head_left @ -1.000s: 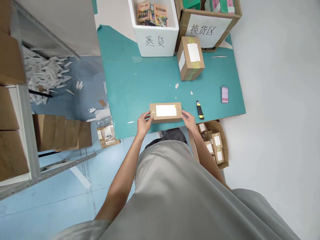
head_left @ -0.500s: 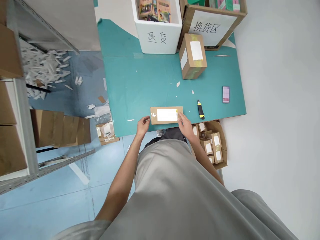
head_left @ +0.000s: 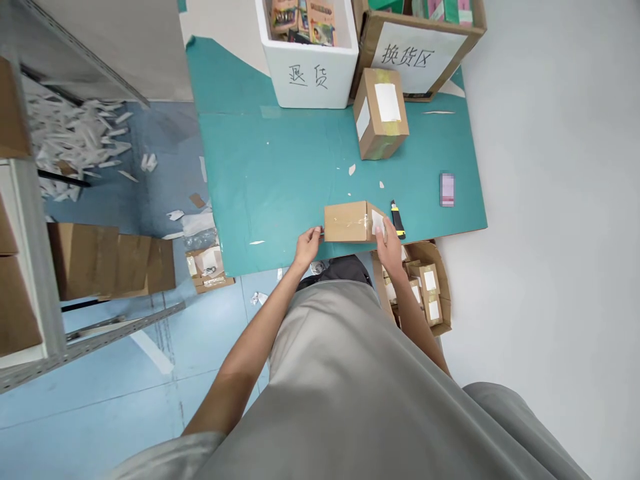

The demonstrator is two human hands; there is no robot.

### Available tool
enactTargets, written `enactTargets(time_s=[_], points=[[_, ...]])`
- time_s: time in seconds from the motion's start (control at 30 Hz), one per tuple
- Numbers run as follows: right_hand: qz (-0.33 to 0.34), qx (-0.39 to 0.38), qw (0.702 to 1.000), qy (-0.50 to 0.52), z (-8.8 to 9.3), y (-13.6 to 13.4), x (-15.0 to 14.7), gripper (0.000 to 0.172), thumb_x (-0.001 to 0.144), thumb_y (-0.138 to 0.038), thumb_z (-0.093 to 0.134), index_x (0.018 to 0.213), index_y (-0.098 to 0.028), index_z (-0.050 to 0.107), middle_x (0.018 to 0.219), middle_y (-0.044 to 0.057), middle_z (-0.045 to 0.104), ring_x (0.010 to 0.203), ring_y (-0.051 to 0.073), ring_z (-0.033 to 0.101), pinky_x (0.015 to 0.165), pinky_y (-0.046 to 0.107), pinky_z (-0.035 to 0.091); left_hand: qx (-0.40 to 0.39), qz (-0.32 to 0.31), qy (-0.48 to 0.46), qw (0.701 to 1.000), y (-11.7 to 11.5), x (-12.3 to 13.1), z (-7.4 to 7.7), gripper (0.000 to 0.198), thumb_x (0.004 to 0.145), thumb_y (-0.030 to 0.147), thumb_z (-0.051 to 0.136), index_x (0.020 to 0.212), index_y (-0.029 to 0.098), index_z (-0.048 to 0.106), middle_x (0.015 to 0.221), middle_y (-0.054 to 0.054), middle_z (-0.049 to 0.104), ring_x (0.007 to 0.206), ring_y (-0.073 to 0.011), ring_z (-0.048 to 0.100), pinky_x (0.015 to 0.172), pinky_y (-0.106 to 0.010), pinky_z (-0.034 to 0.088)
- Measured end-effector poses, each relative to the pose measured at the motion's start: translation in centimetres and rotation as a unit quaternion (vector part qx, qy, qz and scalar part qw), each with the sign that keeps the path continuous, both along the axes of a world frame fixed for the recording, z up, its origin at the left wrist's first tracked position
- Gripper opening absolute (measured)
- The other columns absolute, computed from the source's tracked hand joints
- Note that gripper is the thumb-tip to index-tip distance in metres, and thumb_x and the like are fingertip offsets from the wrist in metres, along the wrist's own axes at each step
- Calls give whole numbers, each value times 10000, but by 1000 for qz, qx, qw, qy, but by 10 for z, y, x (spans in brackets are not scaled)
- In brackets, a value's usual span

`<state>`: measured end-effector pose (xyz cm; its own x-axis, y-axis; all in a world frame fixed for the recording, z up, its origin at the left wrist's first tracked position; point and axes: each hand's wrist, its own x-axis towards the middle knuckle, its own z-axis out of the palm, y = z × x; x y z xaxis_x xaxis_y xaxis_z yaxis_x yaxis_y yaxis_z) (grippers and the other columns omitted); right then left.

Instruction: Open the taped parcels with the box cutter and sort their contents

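Observation:
A small brown cardboard box (head_left: pixel 346 223) sits at the front edge of the green table, turned so that a plain taped face shows and its white label (head_left: pixel 377 222) faces right. My right hand (head_left: pixel 390 250) grips the labelled right end, fingers over the label. At the box's left end is my left hand (head_left: pixel 308 247), thumb and fingers pinched together close to the lower corner. What that pinch holds is too small to make out. Just right of the box lies a black and yellow utility knife (head_left: pixel 397 220).
A taped carton (head_left: pixel 383 113) stands before a white foam bin (head_left: pixel 315 77) and a large open carton (head_left: pixel 420 57). A phone (head_left: pixel 447 190) lies at the right. Below the table edge, an open carton (head_left: pixel 443 267) holds several small boxes. Shelving (head_left: pixel 37 267) is on the left.
The box has been turned over, its label going from the top to the right side, and has shifted right. Both hands moved right with it; the right hand now holds the labelled end.

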<state>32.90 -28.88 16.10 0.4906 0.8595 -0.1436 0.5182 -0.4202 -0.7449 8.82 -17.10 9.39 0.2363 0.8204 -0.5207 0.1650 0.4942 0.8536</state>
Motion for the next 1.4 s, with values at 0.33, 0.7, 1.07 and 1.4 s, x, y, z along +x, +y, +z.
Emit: enactTargets(time_s=[0.33, 0.7, 1.07, 1.4], points=[[-16, 54, 983, 172, 2, 14, -39, 999, 1071, -930, 454, 1775, -230, 558, 1783, 102, 589, 1645, 333, 577, 1396, 509, 456, 74, 18, 50, 996, -2, -16, 44, 610, 862, 668, 867, 1205, 165, 836, 1278, -154, 865, 1036, -290, 812, 943, -397, 659], [6, 38, 989, 145, -13, 30, -29, 1018, 1072, -953, 354, 1651, -184, 684, 1635, 142, 727, 1581, 333, 632, 1362, 494, 490, 73, -1, 61, 995, -2, -20, 45, 599, 986, 683, 783, 1292, 169, 787, 1346, -161, 815, 1051, -270, 798, 963, -393, 655], [-186, 64, 979, 57, -18, 7, 48, 942, 1052, -890, 476, 1520, -117, 743, 1566, 255, 740, 1510, 409, 676, 1337, 618, 492, -64, -28, 57, 996, 14, 21, -10, 402, 1070, 543, 671, 1145, 161, 770, 1285, -171, 839, 1218, -315, 779, 997, -424, 656], [-138, 46, 985, 96, -6, 4, 19, 902, 1078, -842, 534, 1682, -185, 662, 1727, 154, 639, 1646, 394, 571, 1383, 602, 462, 24, -31, 33, 999, 19, 21, 10, 337, 959, 341, 760, 1221, 133, 800, 1320, -174, 853, 1194, -310, 803, 1115, -457, 644]])
